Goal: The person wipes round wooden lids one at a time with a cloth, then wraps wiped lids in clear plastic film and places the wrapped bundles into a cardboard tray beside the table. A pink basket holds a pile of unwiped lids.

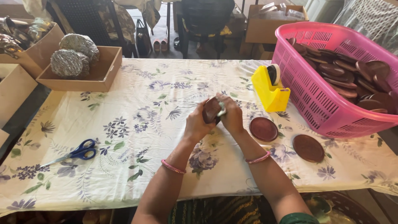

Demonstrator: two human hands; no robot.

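Floral cloth covers the table point(137, 124). Pink basket point(315, 95), cut off at right, holds brown wooden discs. Cardboard tray point(103, 74) holds foil-wrapped bundles point(74, 56). Left hand point(198, 122) and right hand point(230, 114) close their fingers on a dark disc point(211, 110) above the cloth, half hidden; the pale strip at it is unclear.

two discs point(263, 129) on cloth, one scissors point(76, 153)

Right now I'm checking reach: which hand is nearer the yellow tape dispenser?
Right. The right hand is just left of and below the tape dispenser; the left hand is farther left, beyond the brown disc both hold.
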